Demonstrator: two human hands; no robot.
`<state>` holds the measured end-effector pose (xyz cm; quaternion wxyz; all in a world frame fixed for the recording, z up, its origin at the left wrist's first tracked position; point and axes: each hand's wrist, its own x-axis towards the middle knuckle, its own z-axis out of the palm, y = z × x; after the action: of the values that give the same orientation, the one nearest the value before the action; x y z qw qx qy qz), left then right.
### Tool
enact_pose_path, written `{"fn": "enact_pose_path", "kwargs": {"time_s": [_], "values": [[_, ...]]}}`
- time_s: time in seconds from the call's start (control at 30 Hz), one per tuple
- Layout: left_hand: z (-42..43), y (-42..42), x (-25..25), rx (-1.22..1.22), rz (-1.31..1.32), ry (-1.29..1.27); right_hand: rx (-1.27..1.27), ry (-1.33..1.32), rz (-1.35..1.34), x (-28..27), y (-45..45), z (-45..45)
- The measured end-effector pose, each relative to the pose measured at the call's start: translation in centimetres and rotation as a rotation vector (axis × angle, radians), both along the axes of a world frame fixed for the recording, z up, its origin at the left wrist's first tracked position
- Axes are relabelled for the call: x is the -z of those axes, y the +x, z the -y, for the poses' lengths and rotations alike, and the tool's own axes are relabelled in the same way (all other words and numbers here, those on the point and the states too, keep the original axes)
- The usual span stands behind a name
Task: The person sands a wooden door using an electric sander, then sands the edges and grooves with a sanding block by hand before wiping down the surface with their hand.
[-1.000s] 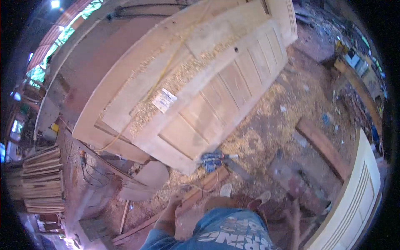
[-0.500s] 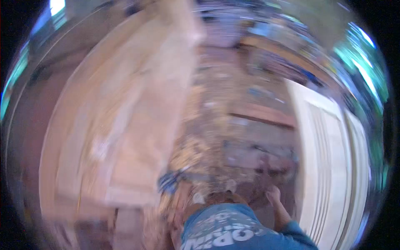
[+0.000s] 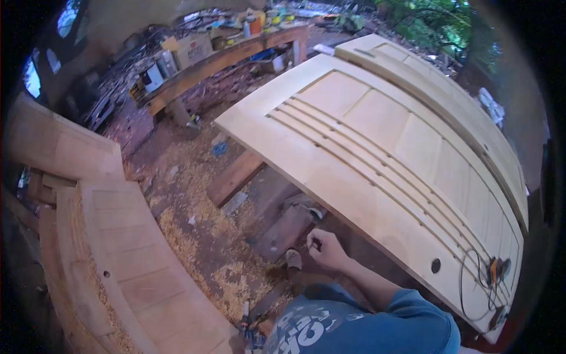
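Observation:
My right hand (image 3: 327, 251) is in front of my body, its fingers curled in. Whether anything small lies inside them I cannot make out. It is beside the near edge of a pale panelled wooden door (image 3: 330, 159), apart from it. The door lies flat and has long thin wooden strips (image 3: 377, 171) on it and a round hole near its near end. At the bottom edge, my left hand (image 3: 266, 326) shows only as a patch of skin against a dark blue object (image 3: 254, 338) with a pale tip; the shirt hides most of it.
A corded orange-and-black power tool (image 3: 498, 271) rests on the door's right end. Another pale door (image 3: 436, 65) lies behind it. To the left is a browner panelled door (image 3: 138, 253). Shavings (image 3: 194, 236) and timber blocks (image 3: 236, 177) litter the ground. A cluttered bench (image 3: 236, 50) stands behind.
My view has swung to the right and steadied. The pale door now fills the right side, and the brown door has shifted toward the lower left. My right hand is now closer to the pale door's edge.

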<state>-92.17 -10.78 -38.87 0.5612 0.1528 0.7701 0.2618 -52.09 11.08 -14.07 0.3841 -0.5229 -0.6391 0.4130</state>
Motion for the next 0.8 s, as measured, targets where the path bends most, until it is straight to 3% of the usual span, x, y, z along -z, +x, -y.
{"fn": "enact_pose_path", "kwargs": {"time_s": [0.2,0.23,0.37,0.43,0.53,0.6,0.63,0.7,0.8], "values": [[-11.0,-5.0,-3.1,-0.105,-0.037,0.117,0.127,0.234,-0.032,-3.1,-0.7,-9.1],[-13.6,-5.3,-3.8,-0.099,-0.062,0.151,0.138,0.136,-0.043,-4.5,-0.6,-10.3],[-24.1,-3.3,-9.8,-0.194,-0.175,0.204,0.106,0.186,0.079,-4.9,1.0,-16.2],[-26.1,-4.0,-9.8,-0.21,-0.183,0.151,0.155,0.19,0.186,-5.6,1.8,-18.7],[-26.2,-8.4,-4.8,0.202,-0.226,0.007,0.255,0.201,0.329,-6.5,2.8,-23.3],[-24.3,-12.2,1.1,1.19,-0.794,0.112,0.328,0.171,0.407,-7.0,3.0,-26.3],[-25.1,-12.3,1.2,1.141,-0.638,0.026,0.378,0.161,0.456,-7.0,2.8,-28.2],[-31.1,-13.4,0.9,0.746,-0.306,-0.166,0.446,0.113,0.516,-6.4,2.3,-32.1],[-48.1,-17.5,1.6,0.716,-0.198,-0.14,0.63,0.097,0.645,-4.9,1.0,-38.8]]}}
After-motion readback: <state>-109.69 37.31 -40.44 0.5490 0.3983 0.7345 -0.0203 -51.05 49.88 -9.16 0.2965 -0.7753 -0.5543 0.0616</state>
